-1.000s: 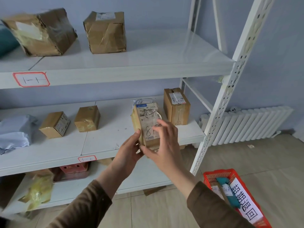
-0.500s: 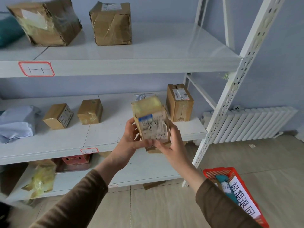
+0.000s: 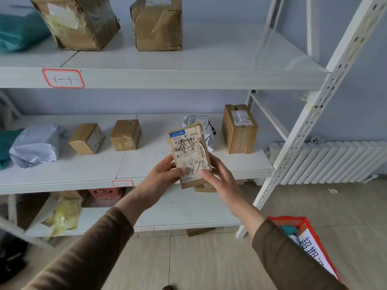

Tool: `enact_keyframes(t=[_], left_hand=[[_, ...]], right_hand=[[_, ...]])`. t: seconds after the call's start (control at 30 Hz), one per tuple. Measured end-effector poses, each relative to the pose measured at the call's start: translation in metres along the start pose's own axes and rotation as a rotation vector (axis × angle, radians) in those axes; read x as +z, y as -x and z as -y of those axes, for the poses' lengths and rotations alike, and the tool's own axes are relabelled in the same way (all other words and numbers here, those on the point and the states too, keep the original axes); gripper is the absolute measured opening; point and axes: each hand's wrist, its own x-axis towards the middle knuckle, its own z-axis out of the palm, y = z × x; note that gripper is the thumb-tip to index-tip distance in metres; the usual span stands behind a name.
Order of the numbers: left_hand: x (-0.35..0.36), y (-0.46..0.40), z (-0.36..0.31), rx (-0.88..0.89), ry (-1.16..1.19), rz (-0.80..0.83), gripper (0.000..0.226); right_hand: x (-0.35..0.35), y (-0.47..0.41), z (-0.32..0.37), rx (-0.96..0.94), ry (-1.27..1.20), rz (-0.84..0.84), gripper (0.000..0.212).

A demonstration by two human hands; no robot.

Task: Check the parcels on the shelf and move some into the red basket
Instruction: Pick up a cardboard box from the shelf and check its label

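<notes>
In the middle of the frame the person holds a small brown parcel (image 3: 191,155) upright with both hands, its label with handwriting turned to the camera. The left hand (image 3: 160,176) grips its lower left edge, and the right hand (image 3: 217,176) grips the lower right edge, thumb on the label. Behind it stands the white shelf (image 3: 146,78) with more boxes. The red basket (image 3: 303,231) is on the floor, lower right of the frame.

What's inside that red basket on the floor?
The red basket holds a teal package and a white sign with black writing. The right sleeve covers most of it, so anything deeper stays hidden.
</notes>
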Motion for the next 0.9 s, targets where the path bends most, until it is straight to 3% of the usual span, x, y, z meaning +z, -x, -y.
enact_keyframes(t=[0.07,0.17,0.4,0.5,0.7,0.83,0.9], left_hand=[[-0.005,-0.004,0.001,-0.053,0.050,-0.087,0.041],[-0.017,-0.015,0.008,-0.111,0.090,-0.197,0.044],[-0.054,-0.047,0.030,-0.157,0.114,-0.385,0.047],[-0.075,-0.069,0.034,-0.179,0.093,-0.418,0.038],[-0.123,-0.122,0.034,-0.247,0.037,-0.415,0.014],[-0.157,-0.162,0.034,-0.264,0.004,-0.397,0.017],[-0.170,-0.180,0.036,-0.282,-0.010,-0.376,0.018]], right_hand=[[0.009,-0.010,0.002,0.081,-0.042,0.012,0.049],[0.024,-0.027,0.000,0.185,-0.148,-0.024,0.030],[0.066,-0.085,-0.023,0.420,-0.264,-0.161,0.043],[0.082,-0.120,-0.036,0.480,-0.285,-0.201,0.047],[0.114,-0.190,-0.053,0.522,-0.180,-0.252,0.028],[0.130,-0.232,-0.060,0.521,-0.118,-0.313,0.018],[0.138,-0.250,-0.064,0.522,-0.117,-0.364,0.024]])
